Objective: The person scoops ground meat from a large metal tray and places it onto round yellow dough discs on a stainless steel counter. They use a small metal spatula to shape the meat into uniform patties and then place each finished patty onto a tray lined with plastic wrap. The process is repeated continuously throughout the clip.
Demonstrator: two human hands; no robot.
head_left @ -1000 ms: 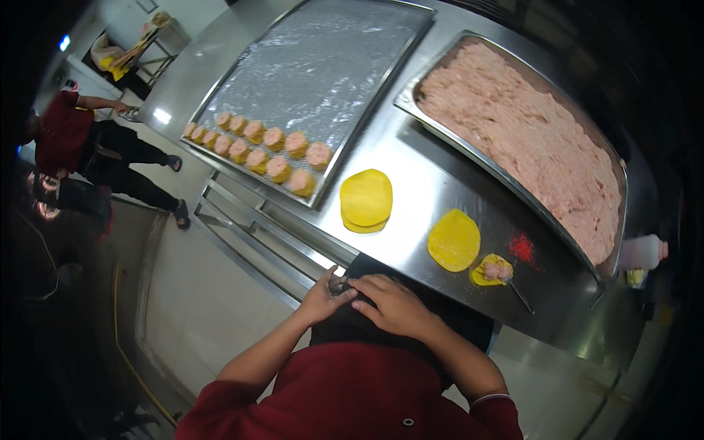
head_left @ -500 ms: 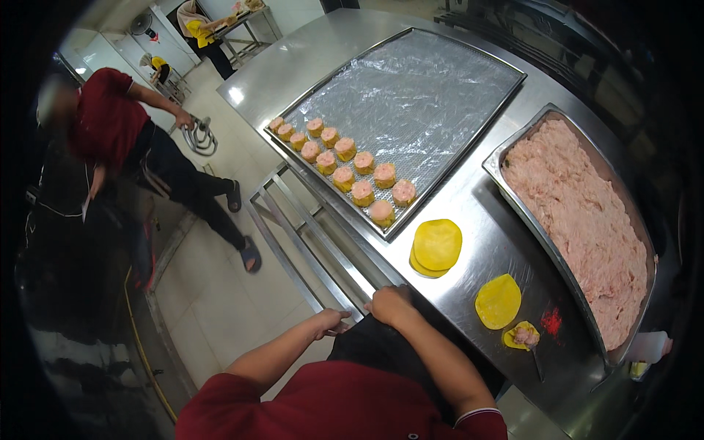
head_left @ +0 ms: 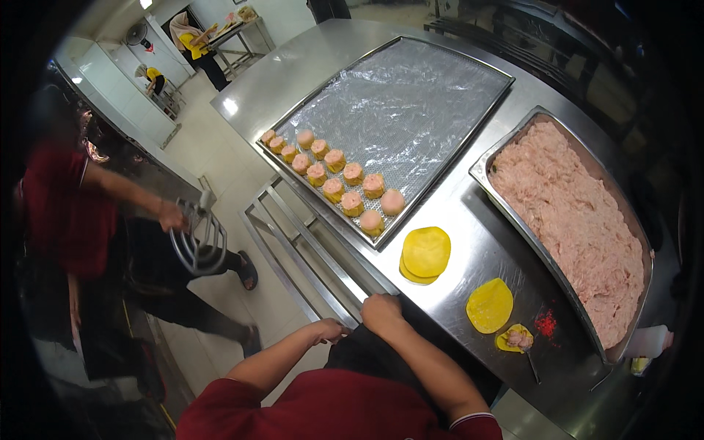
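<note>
eleven dumplings (head_left: 343, 179), two trays (head_left: 484, 169), one loose yellow wrapper (head_left: 490, 305), one wrapper stack (head_left: 425, 253)

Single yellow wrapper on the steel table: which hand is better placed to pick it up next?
Probably the right. The right hand rests at the table's near edge, closer to the single yellow wrapper. The left hand sits further left, off the table, by the dark apron.

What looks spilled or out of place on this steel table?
A small patch of red bits lies loose on the steel table, beside the meat tray and a half-filled wrapper with its tool. Nothing else stands out.
</note>
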